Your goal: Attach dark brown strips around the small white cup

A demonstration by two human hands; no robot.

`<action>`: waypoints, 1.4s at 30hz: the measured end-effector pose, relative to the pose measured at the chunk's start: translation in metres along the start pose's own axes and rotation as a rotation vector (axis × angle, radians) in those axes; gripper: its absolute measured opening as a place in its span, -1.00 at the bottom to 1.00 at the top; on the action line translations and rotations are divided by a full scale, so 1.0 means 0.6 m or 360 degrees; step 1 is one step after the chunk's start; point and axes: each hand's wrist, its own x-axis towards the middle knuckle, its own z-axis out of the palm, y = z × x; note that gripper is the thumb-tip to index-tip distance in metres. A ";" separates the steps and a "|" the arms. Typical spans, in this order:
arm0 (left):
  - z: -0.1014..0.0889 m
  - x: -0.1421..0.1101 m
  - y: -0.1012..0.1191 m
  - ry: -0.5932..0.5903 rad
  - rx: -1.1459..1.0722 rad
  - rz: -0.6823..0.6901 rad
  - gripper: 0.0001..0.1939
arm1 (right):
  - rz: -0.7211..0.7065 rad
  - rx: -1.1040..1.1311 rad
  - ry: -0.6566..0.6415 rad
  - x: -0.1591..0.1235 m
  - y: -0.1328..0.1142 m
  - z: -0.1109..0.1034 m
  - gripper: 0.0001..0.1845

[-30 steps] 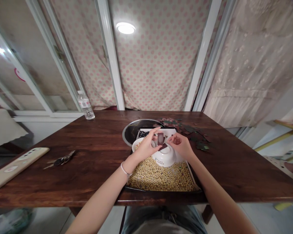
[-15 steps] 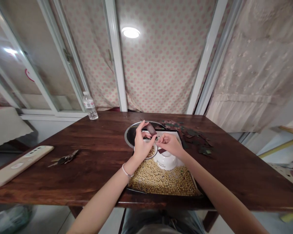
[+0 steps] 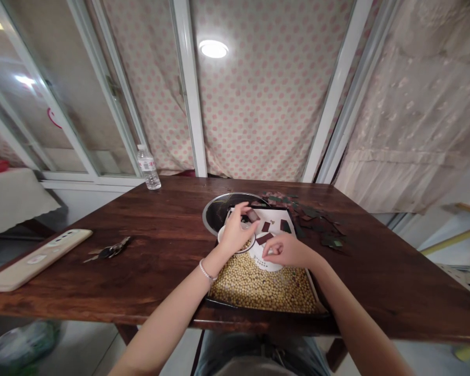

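A tray (image 3: 312,302) full of soybeans (image 3: 258,284) lies on the dark wooden table (image 3: 152,250) in front of me. An upturned white bowl (image 3: 267,261) rests on the beans, beside a small bowl (image 3: 223,236) holding more beans. My left hand (image 3: 237,233) is above the small bowl, fingers pinched on a small dark card piece (image 3: 253,214). My right hand (image 3: 288,250) lies on the upturned bowl with fingers curled; what it holds is hidden. More dark card pieces (image 3: 265,226) lie on the white sheet at the tray's far end.
A round steel dish (image 3: 219,209) is set in the table behind the tray. Scattered dark scraps (image 3: 321,230) lie to the right. Keys (image 3: 109,250) and a long cream remote (image 3: 35,258) lie at the left. A water bottle (image 3: 149,168) stands at the far edge.
My left hand came down from above the steel dish to the small bowl, still pinching the dark piece. My right hand dropped onto the upturned bowl.
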 end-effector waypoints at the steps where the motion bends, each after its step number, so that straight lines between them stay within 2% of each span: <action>1: 0.002 -0.002 -0.002 -0.0102 0.0004 0.0007 -0.46 | -0.0012 -0.0075 -0.0012 -0.005 -0.003 0.004 -0.93; 6: 0.003 -0.012 0.002 -0.0484 -0.0005 0.0068 -0.51 | -0.0068 -0.0448 0.0051 -0.007 -0.016 0.027 -0.85; 13: -0.002 -0.011 0.012 -0.0706 -0.0031 0.0145 -0.52 | -0.0169 -0.0799 -0.0015 -0.005 -0.017 0.035 -0.82; 24: 0.003 -0.013 0.001 -0.0797 -0.0077 0.0154 -0.54 | -0.0202 -0.1093 -0.0135 -0.008 -0.024 0.040 -0.74; 33: 0.004 -0.012 0.004 -0.0785 -0.0077 0.0134 -0.54 | -0.0188 -0.1107 -0.0150 -0.008 -0.019 0.040 -0.81; 42: 0.003 -0.013 0.004 -0.0786 -0.0088 0.0140 -0.54 | -0.0196 -0.1108 -0.0155 -0.009 -0.020 0.039 -0.80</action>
